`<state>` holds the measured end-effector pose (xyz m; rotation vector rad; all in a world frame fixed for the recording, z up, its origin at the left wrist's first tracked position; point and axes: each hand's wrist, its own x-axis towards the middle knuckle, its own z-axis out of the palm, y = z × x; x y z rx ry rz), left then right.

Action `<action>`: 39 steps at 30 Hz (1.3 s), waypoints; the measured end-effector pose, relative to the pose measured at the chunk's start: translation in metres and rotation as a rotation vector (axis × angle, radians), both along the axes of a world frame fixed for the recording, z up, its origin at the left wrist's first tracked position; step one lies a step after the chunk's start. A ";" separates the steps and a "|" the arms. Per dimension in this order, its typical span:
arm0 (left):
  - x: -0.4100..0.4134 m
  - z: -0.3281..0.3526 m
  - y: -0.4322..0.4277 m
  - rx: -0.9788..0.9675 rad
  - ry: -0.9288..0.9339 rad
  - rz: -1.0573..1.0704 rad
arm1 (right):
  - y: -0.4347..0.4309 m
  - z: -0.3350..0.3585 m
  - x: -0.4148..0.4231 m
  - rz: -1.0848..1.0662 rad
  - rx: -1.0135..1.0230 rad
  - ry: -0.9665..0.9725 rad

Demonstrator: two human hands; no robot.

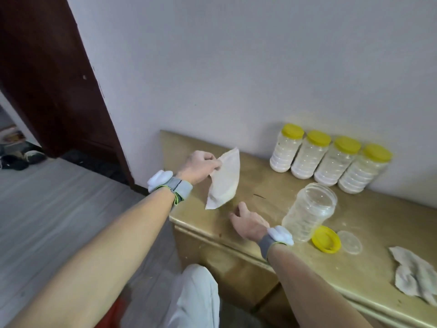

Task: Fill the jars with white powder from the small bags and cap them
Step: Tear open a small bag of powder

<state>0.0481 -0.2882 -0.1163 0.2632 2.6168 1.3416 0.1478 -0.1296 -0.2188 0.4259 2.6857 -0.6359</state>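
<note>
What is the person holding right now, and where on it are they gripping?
The left hand holds a small bag of white powder, fingers pinching its upper edge so it hangs above the table. The right hand holds nothing.

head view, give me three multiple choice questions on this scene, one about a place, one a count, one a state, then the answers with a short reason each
1. Where does the loose yellow lid lie?
A. on the table beside the open jar
B. on the floor by the door
C. on top of a capped jar

2. How many jars against the wall have yellow caps on?
A. two
B. four
C. six

3. What state is the open jar in?
A. full and capped
B. empty and uncapped
C. lying on its side

Answers:
1. A: the lid rests upside down on the table next to the jar's base.
2. B: four capped jars stand in a row by the wall, each holding white powder.
3. B: its mouth is bare and no powder shows inside, while the left hand holds the powder bag apart from it.
</note>
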 end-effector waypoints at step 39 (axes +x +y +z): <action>0.051 -0.014 0.061 0.117 -0.379 -0.335 | 0.047 0.069 0.056 -0.471 -0.985 0.456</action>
